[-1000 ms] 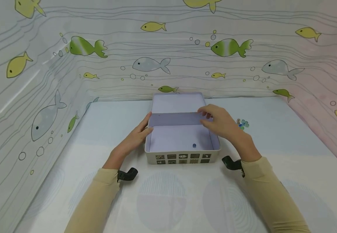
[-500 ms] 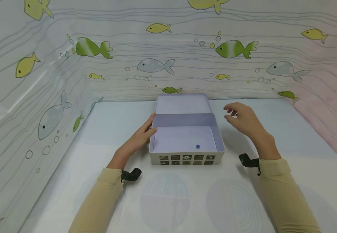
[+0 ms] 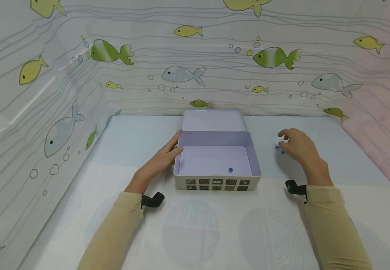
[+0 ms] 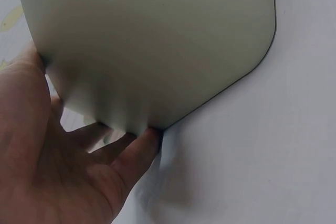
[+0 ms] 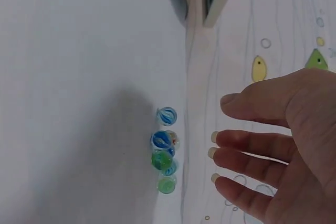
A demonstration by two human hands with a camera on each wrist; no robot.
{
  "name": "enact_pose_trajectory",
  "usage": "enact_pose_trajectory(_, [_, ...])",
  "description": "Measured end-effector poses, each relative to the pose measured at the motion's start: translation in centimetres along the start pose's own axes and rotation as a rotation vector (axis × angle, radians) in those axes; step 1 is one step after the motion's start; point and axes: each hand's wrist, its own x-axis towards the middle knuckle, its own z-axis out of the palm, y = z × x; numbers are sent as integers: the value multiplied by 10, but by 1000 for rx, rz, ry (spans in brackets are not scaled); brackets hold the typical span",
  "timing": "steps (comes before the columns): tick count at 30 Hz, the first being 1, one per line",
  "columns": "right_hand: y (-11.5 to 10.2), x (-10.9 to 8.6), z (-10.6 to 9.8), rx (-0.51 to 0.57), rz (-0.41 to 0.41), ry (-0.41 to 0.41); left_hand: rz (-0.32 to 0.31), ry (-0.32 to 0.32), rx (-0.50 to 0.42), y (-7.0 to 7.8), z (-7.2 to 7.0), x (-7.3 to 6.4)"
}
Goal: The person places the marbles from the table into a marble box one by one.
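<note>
A pale tin box (image 3: 213, 161) stands with its lid (image 3: 211, 120) tipped back, lavender inside and printed with dark squares along the front. One blue marble (image 3: 230, 170) lies on its floor near the front right. My left hand (image 3: 163, 157) holds the box by its left side, thumb at the rim and fingers outside; in the left wrist view the fingertips meet the smooth side wall (image 4: 157, 51). Over the table right of the box is my right hand (image 3: 299, 146), fingers loosely bent and holding nothing. Close by lie several glass marbles (image 5: 161, 140), blue and green, partly hidden by this hand in the head view.
A white cloth (image 3: 195, 225) with pale circles covers the table. Fish-printed sheeting (image 3: 141, 82) rises at the back and both sides. A black wrist camera (image 3: 296, 187) sits on the right wrist and another camera (image 3: 153, 200) on the left.
My right hand has moved right, from over the box's right edge to the marbles on the table. The left hand stays on the box. The head view has shifted slightly.
</note>
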Motion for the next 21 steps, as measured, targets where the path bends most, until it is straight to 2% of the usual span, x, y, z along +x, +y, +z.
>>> enact_pose_trajectory(2, [4,0,3,-7,12,-24,1,-6,-7,0,-1,0])
enact_pose_trajectory(9, [10,1,9,-41,35,-35,-10,-21,-48,2,1,0])
enact_pose_trajectory(15, [17,5,16,-37,42,-89,-9,-12,-26,-1,2,0])
enact_pose_trajectory(21, [19,6,20,-13,31,-75,-11,3,-6,-1,2,0])
